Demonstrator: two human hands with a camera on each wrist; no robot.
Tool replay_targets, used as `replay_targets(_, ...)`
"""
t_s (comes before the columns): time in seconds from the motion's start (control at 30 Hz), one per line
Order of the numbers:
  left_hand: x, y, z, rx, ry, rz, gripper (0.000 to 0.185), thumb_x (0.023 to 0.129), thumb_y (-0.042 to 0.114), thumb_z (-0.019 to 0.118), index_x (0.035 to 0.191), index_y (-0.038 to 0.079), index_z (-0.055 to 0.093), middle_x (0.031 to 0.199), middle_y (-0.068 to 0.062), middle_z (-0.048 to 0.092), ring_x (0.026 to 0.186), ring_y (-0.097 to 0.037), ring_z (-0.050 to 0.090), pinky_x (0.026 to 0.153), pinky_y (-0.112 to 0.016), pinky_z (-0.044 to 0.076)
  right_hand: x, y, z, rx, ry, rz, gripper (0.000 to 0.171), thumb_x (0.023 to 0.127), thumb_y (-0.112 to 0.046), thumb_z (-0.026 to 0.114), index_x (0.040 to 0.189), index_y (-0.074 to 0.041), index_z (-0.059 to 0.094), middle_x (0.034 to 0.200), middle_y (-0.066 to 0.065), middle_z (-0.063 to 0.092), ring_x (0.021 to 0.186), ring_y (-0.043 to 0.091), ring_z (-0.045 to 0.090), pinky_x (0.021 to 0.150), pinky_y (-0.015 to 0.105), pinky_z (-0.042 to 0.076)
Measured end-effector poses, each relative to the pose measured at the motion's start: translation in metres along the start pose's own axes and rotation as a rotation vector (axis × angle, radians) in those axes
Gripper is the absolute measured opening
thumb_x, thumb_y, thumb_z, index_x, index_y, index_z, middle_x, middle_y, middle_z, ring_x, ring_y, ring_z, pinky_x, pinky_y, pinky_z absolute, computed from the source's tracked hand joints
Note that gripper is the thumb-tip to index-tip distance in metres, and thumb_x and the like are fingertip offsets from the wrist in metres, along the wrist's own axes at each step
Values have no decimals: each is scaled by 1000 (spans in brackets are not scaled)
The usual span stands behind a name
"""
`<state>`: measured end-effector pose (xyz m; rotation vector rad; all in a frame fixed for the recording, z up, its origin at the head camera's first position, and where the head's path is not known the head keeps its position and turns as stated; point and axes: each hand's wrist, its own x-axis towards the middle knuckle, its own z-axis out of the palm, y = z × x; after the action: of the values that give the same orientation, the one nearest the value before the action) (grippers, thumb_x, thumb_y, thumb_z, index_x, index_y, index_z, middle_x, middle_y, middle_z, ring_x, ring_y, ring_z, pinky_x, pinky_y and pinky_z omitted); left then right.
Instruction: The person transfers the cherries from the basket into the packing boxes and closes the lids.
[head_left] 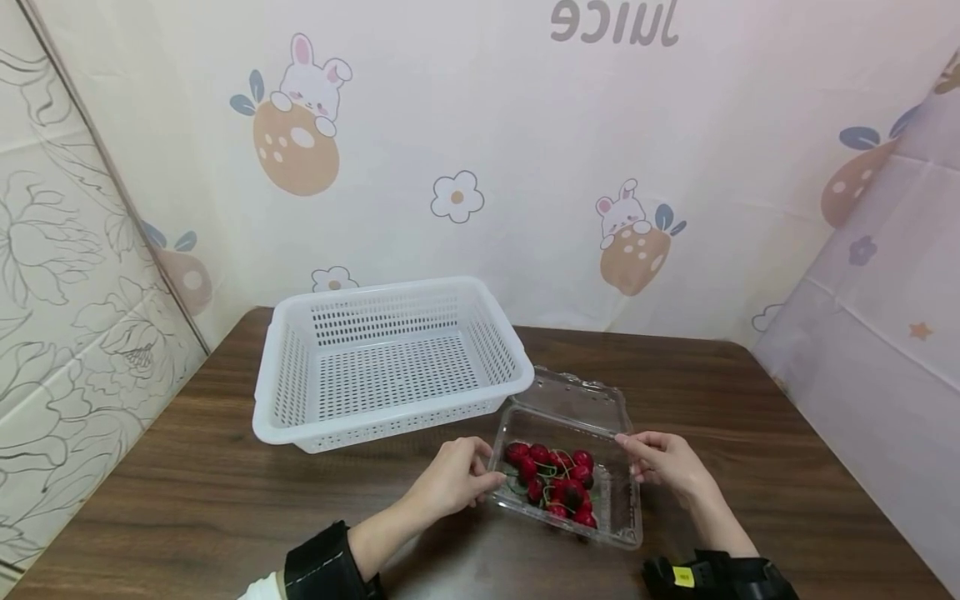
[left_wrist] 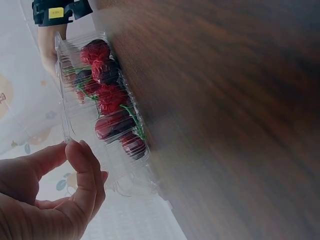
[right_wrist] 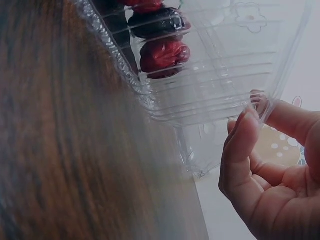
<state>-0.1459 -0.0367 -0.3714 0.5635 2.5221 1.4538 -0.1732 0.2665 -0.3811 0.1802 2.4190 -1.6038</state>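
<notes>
The opened clamshell box is pinched at both rims by left hand and right hand. Cherries remain inside; the white basket, upper left, is unfilled.

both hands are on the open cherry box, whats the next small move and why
Probably lift the clear box and tip it toward the white basket. Its lid is already folded back, the left hand and right hand pinch opposite rims, the cherries sit loose inside, and the basket stands empty just behind.
</notes>
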Motion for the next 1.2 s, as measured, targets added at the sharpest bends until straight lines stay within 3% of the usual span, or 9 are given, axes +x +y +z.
replay_targets(0.13,1,-1,-1,-9,-1,2,32,77,7,66,99,-13,52,52,-3,57,38,-11,51,38,-21,42,2,1,0,-17,2,-1,42,87,-34,54,90,8,55,66,4,51,59,15,53,59,31,50)
replay_targets(0.4,2,-1,-2,-2,-3,-1,33,78,7,66,100,-14,52,52,-4,58,38,-10,50,39,-21,42,12,-1,-5,15,26,38,56,88,-40,50,104,13,51,70,4,56,61,13,55,59,27,50)
replay_targets(0.7,3,1,-1,-10,-8,-4,33,78,7,66,100,-13,52,54,-5,58,38,-8,49,40,-22,43,27,2,-17,83,20,70,57,88,-39,50,107,15,48,70,1,55,60,9,55,59,25,49)
replay_targets(1.03,4,1,1,-10,-21,-9,29,77,7,66,97,-11,54,53,-5,58,38,-8,49,40,-22,42,37,5,-22,58,13,78,47,88,-30,53,101,15,51,70,1,55,60,10,56,59,24,49)
replay_targets(1.2,3,2,2,5,-24,-7,30,77,7,66,97,-11,54,52,-4,57,38,-8,49,40,-22,42,38,3,-25,29,0,68,50,88,-26,55,109,18,47,73,2,55,61,9,55,60,24,49)
